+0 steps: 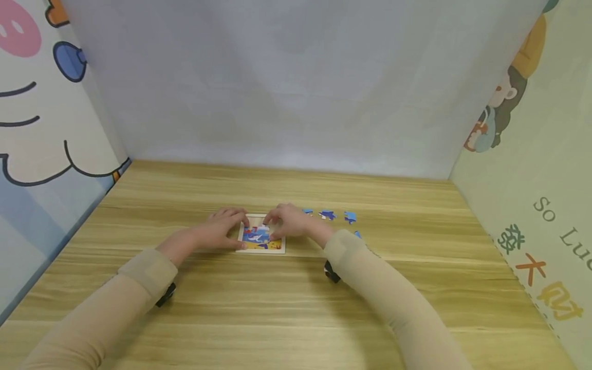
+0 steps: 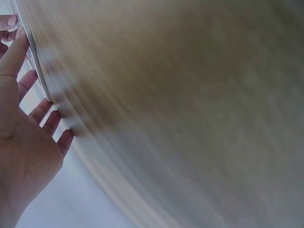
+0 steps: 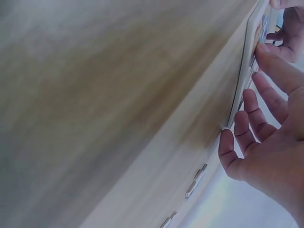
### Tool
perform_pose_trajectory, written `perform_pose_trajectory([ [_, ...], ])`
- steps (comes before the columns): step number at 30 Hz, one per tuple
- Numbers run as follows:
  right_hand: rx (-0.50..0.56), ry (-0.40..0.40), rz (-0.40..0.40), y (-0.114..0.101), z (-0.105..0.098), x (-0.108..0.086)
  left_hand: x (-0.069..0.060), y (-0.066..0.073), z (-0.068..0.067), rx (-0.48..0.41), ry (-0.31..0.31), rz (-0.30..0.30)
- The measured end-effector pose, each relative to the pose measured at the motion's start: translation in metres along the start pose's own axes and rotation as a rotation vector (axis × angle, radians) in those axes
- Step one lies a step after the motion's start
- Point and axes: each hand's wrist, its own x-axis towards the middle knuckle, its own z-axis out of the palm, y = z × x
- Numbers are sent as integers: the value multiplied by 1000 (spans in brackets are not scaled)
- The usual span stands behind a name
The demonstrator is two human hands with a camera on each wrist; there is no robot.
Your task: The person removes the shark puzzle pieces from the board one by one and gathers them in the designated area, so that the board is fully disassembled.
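A small white-framed puzzle board (image 1: 261, 252) lies on the table with a blue and yellow sea picture partly filling it; a bare strip shows along its far side. My left hand (image 1: 217, 230) grips the board's left side, thumb near the close corner and fingers farther up. In the left wrist view, that hand's (image 2: 28, 118) other fingers spread by the board's edge. Over the right part of the picture, my right hand (image 1: 291, 221) touches the board with thumb and index finger apart. The right wrist view shows its thumb (image 3: 273, 64) on the board, the other fingers loosely bent.
Loose blue puzzle pieces lie on the table right of the board, among them a dark blue one (image 1: 327, 214) and a light blue one (image 1: 350, 217); another (image 1: 358, 234) is partly behind the right sleeve. A pale curtain (image 1: 287, 92) stands behind the table, printed panels at both sides.
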Motion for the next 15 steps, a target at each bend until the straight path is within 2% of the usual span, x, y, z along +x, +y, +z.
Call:
perform_pose_trajectory([
  [15,165,26,2,-6,-1,3,-1,1,-2,2,-9,-6],
])
